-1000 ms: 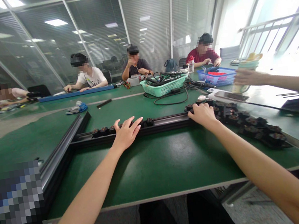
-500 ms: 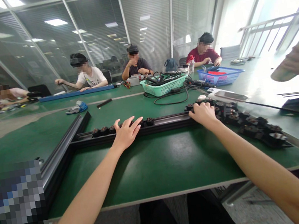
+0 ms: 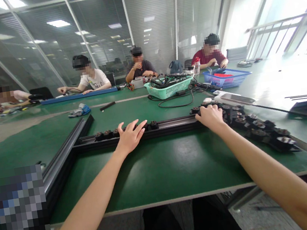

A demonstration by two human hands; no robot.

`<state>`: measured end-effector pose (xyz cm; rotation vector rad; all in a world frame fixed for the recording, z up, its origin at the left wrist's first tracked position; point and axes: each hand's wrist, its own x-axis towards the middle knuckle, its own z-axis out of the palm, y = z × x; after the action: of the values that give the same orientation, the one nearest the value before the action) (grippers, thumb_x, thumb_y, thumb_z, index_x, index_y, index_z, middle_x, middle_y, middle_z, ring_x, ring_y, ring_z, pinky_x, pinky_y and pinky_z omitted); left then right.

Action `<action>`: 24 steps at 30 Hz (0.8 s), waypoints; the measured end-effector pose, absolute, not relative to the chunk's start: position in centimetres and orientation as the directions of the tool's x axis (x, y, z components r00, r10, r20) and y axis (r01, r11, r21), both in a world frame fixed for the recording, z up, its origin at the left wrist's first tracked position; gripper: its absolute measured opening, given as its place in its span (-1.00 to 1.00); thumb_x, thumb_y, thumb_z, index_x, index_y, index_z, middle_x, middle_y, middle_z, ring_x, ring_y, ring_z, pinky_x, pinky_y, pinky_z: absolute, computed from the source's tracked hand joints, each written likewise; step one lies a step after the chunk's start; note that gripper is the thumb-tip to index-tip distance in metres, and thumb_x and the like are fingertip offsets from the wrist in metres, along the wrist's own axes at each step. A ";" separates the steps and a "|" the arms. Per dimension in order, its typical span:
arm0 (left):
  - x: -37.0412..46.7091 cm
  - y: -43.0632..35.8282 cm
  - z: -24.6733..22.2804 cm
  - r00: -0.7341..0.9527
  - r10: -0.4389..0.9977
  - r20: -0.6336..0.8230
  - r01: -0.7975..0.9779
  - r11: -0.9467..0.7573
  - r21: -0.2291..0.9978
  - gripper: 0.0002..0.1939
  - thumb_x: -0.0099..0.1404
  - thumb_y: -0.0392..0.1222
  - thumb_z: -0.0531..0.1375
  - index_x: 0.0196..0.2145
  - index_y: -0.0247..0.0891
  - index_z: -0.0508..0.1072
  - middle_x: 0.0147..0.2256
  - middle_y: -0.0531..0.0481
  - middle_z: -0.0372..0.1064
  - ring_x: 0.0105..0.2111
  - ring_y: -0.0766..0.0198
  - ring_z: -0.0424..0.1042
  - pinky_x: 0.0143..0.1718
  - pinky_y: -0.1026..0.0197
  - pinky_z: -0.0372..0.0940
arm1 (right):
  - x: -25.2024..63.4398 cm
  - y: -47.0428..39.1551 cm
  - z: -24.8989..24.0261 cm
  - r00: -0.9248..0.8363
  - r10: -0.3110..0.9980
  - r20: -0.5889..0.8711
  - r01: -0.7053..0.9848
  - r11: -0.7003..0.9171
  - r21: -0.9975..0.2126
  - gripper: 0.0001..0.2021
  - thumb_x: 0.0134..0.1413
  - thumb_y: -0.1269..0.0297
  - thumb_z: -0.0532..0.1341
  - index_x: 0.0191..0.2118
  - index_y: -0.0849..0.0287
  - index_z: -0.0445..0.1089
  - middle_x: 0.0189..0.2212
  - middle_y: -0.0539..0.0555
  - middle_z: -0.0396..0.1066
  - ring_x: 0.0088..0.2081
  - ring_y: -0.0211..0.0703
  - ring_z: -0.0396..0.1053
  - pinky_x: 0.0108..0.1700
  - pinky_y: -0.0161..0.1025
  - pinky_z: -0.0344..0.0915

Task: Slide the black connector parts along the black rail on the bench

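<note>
A long black rail (image 3: 172, 123) with a grey metal channel lies crosswise on the green table, several small black parts (image 3: 154, 124) sitting along its left half. Over these parts is my left hand (image 3: 130, 136), its fingers spread. My right hand (image 3: 211, 116) rests at the rail's right end with fingers curled down; what lies under the fingertips is hidden. Beside it, a pile of black parts (image 3: 255, 124) runs toward the right front. At the left, a second long rail (image 3: 63, 154) meets the first one at its left end.
Behind the rail stand a green basket of cables (image 3: 169, 90) and a blue basket (image 3: 228, 80). A phone (image 3: 237, 98) lies right of my right hand. Blue-grey gloves (image 3: 79, 110) and a short black bar (image 3: 107, 106) lie farther back. Several people sit across the table.
Another person's hand with a rounded object has gone from the right edge. My left hand has stayed over the rail, and my right hand has barely shifted.
</note>
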<state>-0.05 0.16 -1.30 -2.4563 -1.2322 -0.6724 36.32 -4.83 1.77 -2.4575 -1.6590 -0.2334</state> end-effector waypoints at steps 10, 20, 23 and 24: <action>0.0 0.0 -1.2 0.515 0.675 0.528 0.813 -0.581 -0.051 -0.50 0.59 0.05 -0.15 0.35 0.11 0.30 0.27 -0.20 0.32 0.22 0.03 0.36 0.35 -0.30 -0.28 | 36.7 -4.6 1.8 0.389 0.897 0.211 0.921 -0.386 -0.055 -0.53 0.34 0.06 0.11 0.12 0.34 0.47 0.11 0.46 0.37 0.17 0.29 0.26 0.09 0.06 0.18; 0.0 -0.1 -1.0 0.513 0.686 0.516 0.814 -0.579 -0.039 -0.51 0.58 0.05 -0.14 0.35 0.13 0.29 0.28 -0.19 0.32 0.22 0.02 0.35 0.34 -0.32 -0.26 | 36.9 -4.5 1.9 0.395 0.898 0.194 0.918 -0.390 -0.066 -0.53 0.35 0.04 0.12 0.12 0.33 0.47 0.11 0.46 0.37 0.16 0.27 0.26 0.09 0.05 0.17; 0.0 0.0 -1.0 0.516 0.680 0.520 0.811 -0.583 -0.042 -0.50 0.58 0.04 -0.14 0.35 0.11 0.29 0.28 -0.20 0.32 0.22 0.01 0.36 0.34 -0.32 -0.27 | 37.0 -4.4 1.9 0.397 0.899 0.184 0.918 -0.391 -0.070 -0.53 0.34 0.03 0.13 0.11 0.32 0.47 0.11 0.46 0.37 0.16 0.27 0.26 0.09 0.04 0.16; 0.0 0.0 -1.1 0.515 0.680 0.522 0.811 -0.583 -0.040 -0.50 0.58 0.04 -0.14 0.35 0.11 0.29 0.28 -0.20 0.32 0.22 0.01 0.36 0.34 -0.32 -0.27 | 37.1 -4.4 1.9 0.398 0.899 0.183 0.917 -0.391 -0.071 -0.53 0.34 0.03 0.13 0.11 0.32 0.47 0.12 0.45 0.37 0.16 0.26 0.26 0.09 0.04 0.16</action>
<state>0.02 -0.03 -1.05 -2.4797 -1.2534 -0.6716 37.05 -4.38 1.91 -2.4885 -1.6320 -0.1711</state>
